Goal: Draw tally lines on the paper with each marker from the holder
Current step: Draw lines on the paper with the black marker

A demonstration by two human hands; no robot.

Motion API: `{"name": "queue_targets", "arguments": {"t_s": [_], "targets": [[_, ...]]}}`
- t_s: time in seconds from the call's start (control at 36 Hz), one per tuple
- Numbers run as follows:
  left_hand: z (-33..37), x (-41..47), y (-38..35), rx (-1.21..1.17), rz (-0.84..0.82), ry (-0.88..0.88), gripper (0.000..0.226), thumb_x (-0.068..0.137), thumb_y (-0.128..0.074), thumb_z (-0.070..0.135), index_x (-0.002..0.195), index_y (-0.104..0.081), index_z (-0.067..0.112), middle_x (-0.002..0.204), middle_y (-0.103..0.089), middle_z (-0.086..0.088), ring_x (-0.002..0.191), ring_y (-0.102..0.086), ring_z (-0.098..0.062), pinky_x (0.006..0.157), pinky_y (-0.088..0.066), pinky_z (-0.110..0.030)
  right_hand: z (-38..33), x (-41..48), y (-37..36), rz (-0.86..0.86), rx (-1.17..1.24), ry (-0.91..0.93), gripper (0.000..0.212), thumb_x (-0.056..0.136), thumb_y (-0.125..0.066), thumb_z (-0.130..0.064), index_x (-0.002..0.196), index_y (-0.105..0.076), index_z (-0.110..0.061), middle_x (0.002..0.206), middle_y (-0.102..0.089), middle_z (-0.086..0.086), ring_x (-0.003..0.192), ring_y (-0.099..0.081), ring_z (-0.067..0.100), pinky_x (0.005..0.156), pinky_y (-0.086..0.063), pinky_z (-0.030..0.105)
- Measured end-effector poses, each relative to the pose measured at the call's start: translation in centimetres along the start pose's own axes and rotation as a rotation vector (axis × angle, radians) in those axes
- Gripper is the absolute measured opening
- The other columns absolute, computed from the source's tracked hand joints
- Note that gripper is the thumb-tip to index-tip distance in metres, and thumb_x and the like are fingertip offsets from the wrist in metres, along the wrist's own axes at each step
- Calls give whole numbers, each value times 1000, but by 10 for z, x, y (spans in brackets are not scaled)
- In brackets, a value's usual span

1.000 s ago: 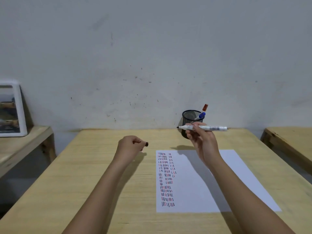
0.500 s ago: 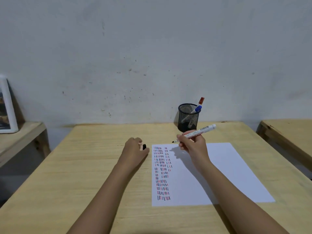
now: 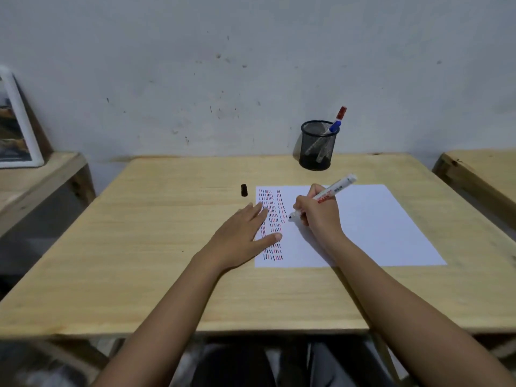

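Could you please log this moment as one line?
right hand grip: marker, tip on paper | left hand: flat on paper edge | cap: on table

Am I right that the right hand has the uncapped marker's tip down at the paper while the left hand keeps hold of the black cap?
Not quite. The head view shows the left hand flat on the paper's left edge, holding nothing; the black cap stands on the table. The right hand does have the marker tip down at the paper.

Setting: you sit in a plain study room; bare scuffed wall (image 3: 251,65), wooden surface (image 3: 139,247), mesh pen holder (image 3: 317,152), framed picture (image 3: 14,129).
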State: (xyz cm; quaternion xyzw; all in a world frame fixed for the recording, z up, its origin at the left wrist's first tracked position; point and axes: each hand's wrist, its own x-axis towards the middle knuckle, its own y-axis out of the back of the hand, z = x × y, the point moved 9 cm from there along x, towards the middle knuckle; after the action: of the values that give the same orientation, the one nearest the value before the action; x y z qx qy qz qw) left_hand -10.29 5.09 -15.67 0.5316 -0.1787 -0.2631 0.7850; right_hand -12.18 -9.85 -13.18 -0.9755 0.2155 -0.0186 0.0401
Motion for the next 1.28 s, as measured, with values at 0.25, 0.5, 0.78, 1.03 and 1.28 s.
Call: {"name": "queue_targets", "arguments": {"t_s": [0.25,0.5,0.78,1.03,1.28], "targets": [[0,-1,-2,34,-10,9,75,91,-34,58,151,-12,19,161,-3,3,148,1,-12,119,-3,-27,0,2,-5,-35,-22,34,27,76,-51,9,63,-36,-10,38,-35,-2,31,-31,5,33,-30,13],[-1,-1,-2,23,-18,21,75,90,-34,61,151,-12,22,161,-3,5,148,1,-10,119,-5,-29,4,5,-8,-53,-54,45,36,78,-51,8,59,-30,-14,33,-33,-11,31,-34,3,34,-31,13],[-1,-2,-2,15,-20,25,75,90,-34,61,151,-11,22,161,-2,5,148,1,-10,118,-6,-29,0,3,-9,-58,-90,64,35,78,-51,10,60,-31,-13,52,-32,9,31,-36,2,34,-33,12],[0,-3,2,-20,17,22,75,90,-37,60,150,-16,21,161,-7,6,148,-2,-10,118,-9,-30,0,7,4,27,19,43,37,76,-55,7,56,-32,-14,47,-39,8,30,-35,7,33,-30,14],[-21,1,45,-324,430,114,63,84,-64,35,139,-38,16,141,-34,1,127,-27,-6,106,-29,-22,6,16,15,-2,334,-45,31,77,-68,3,62,-47,-14,52,-50,3,42,-44,7,39,-36,13]]}}
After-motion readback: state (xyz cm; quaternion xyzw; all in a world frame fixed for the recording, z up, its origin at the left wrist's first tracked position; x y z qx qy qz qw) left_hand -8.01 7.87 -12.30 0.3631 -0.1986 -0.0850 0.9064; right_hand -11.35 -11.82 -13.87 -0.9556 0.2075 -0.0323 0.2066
